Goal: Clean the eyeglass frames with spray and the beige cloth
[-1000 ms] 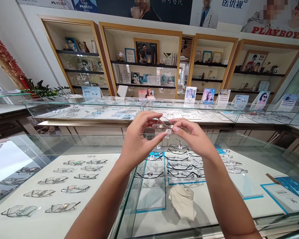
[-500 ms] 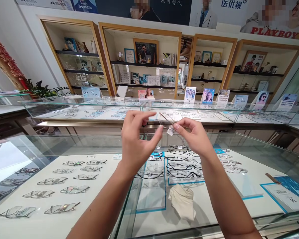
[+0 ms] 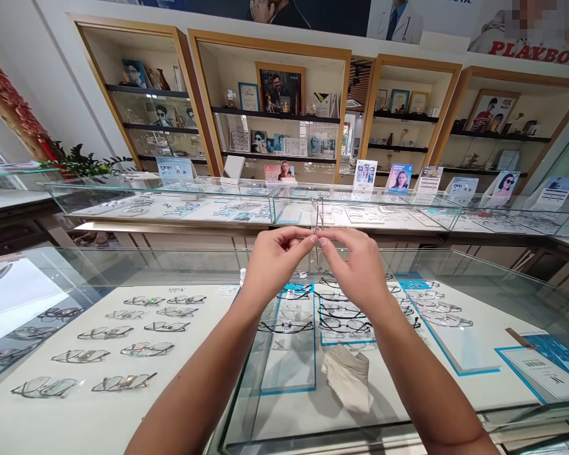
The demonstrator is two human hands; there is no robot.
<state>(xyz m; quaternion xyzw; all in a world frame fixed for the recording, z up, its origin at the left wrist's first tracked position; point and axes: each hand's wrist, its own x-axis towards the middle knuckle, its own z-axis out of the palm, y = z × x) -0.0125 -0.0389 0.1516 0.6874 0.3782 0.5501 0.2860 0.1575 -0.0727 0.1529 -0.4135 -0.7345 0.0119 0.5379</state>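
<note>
A thin-framed pair of eyeglasses (image 3: 319, 217) is held up above the glass counter, seen narrow and nearly edge-on. Fingertips of my left hand (image 3: 281, 258) pinch it from one side. My right hand (image 3: 353, 260) grips it from the other side, thumb and forefinger closed, and the two hands meet at the frame. Which part each hand holds is too small to make out. Below the hands, a crumpled cream cloth (image 3: 347, 378) lies on the glass counter, near several dark-framed glasses (image 3: 344, 325) on a blue-edged panel.
Under the glass at left sit rows of glasses (image 3: 146, 349). A blue-edged card (image 3: 543, 374) lies at right with a brown strip (image 3: 520, 337) beside it. Beyond stands another glass display counter (image 3: 208, 215) with upright cards (image 3: 398, 179), then wooden wall shelves (image 3: 275, 117).
My left hand has moved right and closed its fingers on the eyeglasses, where it was spread beside them. The glasses have turned from slanted to upright. The view has shifted slightly.
</note>
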